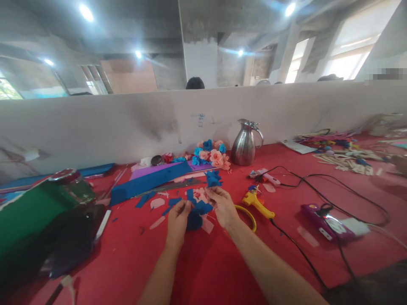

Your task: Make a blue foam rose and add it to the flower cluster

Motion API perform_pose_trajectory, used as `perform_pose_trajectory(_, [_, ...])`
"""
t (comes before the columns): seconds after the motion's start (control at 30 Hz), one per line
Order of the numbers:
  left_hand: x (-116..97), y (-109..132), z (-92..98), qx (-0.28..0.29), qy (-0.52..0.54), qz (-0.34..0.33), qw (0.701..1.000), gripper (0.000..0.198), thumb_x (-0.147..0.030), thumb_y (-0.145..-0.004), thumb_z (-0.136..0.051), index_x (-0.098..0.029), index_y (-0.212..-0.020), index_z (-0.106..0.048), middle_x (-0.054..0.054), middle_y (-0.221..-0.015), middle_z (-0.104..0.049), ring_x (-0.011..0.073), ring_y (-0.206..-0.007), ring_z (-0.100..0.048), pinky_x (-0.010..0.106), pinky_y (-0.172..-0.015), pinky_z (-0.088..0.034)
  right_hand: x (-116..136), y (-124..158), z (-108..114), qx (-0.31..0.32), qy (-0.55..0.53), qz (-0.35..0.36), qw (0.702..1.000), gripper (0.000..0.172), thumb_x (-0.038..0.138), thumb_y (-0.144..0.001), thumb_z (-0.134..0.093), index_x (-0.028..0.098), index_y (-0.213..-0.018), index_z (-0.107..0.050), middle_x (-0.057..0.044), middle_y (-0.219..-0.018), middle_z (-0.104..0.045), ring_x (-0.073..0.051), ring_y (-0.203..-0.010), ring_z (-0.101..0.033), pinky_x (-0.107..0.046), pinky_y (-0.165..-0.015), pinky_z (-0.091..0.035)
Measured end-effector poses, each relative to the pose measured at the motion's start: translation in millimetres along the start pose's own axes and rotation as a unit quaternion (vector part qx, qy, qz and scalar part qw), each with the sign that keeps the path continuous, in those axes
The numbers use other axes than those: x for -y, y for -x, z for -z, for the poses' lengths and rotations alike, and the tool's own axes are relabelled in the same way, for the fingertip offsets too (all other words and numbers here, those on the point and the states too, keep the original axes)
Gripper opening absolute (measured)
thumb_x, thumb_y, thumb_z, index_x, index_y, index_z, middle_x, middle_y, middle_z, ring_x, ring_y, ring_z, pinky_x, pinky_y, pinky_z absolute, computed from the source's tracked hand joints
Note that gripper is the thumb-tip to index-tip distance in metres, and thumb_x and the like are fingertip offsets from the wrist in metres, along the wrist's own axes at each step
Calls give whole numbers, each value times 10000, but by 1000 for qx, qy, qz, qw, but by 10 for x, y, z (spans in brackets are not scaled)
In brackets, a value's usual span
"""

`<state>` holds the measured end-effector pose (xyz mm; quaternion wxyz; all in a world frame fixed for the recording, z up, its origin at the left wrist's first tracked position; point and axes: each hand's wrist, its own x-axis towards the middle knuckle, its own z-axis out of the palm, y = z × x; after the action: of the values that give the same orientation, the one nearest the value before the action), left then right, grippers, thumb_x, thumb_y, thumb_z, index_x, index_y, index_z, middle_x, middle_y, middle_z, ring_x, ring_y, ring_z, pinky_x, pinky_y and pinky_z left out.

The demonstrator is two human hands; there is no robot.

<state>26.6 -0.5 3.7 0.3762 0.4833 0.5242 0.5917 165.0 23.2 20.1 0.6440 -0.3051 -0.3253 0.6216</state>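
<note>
My right hand (222, 206) pinches a blue paper flower (213, 178) by its base, petals upward. To its left, my left hand (178, 218) is closed, thumb against fingertips; what it holds, if anything, is too small to make out. Around and beneath both hands lie blue paper pieces (202, 207) and pink paper scraps (208, 225). A round dark blue piece (193, 222) shows between the wrists. Just right of my right hand a yellow ring (251, 217), perhaps a tape roll, is partly hidden by the wrist.
A yellow glue gun (259, 204) with a cord and a purple power strip (327, 222) lie right. Behind are a pile of pink and blue paper flowers (211, 154), a steel jug (244, 144) and a long blue paper strip (151, 182). A glass jar (73, 186) stands left.
</note>
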Motion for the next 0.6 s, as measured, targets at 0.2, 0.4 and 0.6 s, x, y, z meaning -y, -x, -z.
perform_pose_trajectory(0.2, [-64, 27, -18, 40, 87, 84, 992, 280, -392, -637, -735, -168, -803, -760, 89, -820, -732, 218, -833, -632, 303, -767, -457, -8, 54, -21, 24, 47, -31, 998, 223, 327, -546, -793, 161, -607, -657, 29, -543, -580, -78, -486, -436, -221, -497, -341])
perform_pose_trajectory(0.4, [-62, 51, -52, 96, 80, 66, 990, 221, -381, -648, -722, -168, -702, -742, 76, -725, -712, 203, -727, -630, 313, -729, -473, -70, 87, -37, 47, 86, -17, 995, 211, 333, -561, -777, 169, -610, -652, 32, -564, -595, -110, -557, -517, -249, -582, -404])
perform_pose_trajectory(0.6, [-72, 42, -74, 122, 51, 47, 990, 198, -362, -664, -672, -167, -631, -678, 30, -634, -635, 150, -624, -552, 256, -627, -419, -30, 5, 9, -25, 46, 49, 997, 228, 329, -565, -785, 163, -637, -645, 42, -540, -543, -78, -503, -421, -223, -500, -332])
